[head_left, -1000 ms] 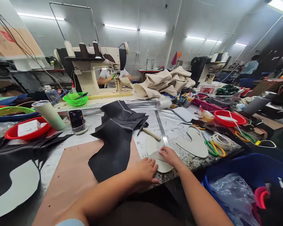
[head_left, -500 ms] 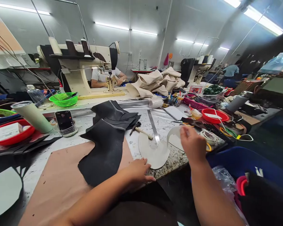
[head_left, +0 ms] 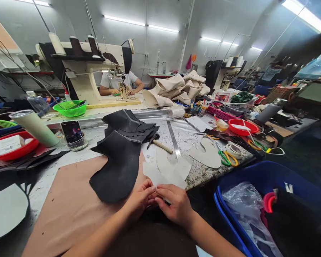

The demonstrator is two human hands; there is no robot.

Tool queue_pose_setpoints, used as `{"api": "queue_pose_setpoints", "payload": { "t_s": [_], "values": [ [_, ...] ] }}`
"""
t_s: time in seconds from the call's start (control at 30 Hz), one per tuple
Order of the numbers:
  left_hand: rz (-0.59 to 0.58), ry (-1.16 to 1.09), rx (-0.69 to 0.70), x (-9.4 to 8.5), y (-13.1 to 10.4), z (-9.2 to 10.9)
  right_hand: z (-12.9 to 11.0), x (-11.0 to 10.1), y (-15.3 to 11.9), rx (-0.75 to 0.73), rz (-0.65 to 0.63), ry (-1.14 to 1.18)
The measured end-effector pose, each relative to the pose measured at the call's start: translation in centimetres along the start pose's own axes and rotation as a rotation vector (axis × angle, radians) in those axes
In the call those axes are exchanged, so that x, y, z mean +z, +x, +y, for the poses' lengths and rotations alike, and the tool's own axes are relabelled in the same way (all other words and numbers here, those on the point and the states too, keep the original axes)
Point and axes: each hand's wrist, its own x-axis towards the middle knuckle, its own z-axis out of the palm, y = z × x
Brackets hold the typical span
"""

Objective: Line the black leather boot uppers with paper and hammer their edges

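Note:
My left hand [head_left: 143,196] and my right hand [head_left: 173,201] are close together at the near edge of the table, thumbs and fingers pinched at the near edge of a thin white sheet [head_left: 160,174]. The exact grip is partly hidden by the fingers. The sheet lies over a curved off-white piece [head_left: 185,167]. Another curved off-white piece [head_left: 207,157] is flat to the right. Left of my hands, black cut pieces [head_left: 119,166] are stacked over a pinkish-tan sheet [head_left: 69,203]. A hammer [head_left: 162,145] and a steel ruler [head_left: 173,138] lie just beyond.
Scissors [head_left: 227,157] with green and yellow handles lie near a white cord coil [head_left: 235,150]. A blue bin [head_left: 224,210] stands below the right table edge. Across the table are a sewing machine [head_left: 81,78], a pile of cream pieces [head_left: 173,89] and a seated person [head_left: 133,80].
My right hand has come left and down from the raised curved piece to meet my left hand. A white sheet now reaches my fingers, and the right-hand curved piece and scissors are uncovered.

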Motion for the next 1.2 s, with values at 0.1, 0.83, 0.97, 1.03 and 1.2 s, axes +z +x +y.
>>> {"api": "queue_pose_setpoints", "payload": {
  "t_s": [0.1, 0.83, 0.97, 1.03, 1.2],
  "values": [
    [-0.018, 0.011, 0.018, -0.2, -0.2, -0.4, -0.1, -0.2, -0.1, 0.172, -0.011, 0.204],
    [0.052, 0.399, 0.104, -0.1, -1.2, -0.4, -1.2, 0.0, 0.1, 0.413, -0.151, 0.279],
    [0.046, 0.415, 0.116, -0.1, -1.3, -0.4, -1.2, 0.1, 0.1, 0.417, -0.148, 0.283],
    [0.041, 0.412, 0.118, -0.1, -1.3, -0.5, -1.2, 0.0, 0.0, 0.421, -0.148, 0.283],
    [0.053, 0.431, 0.127, -0.5, -1.0, -1.0, -1.4, -0.1, 0.1, 0.416, -0.141, 0.274]
  ]
}}
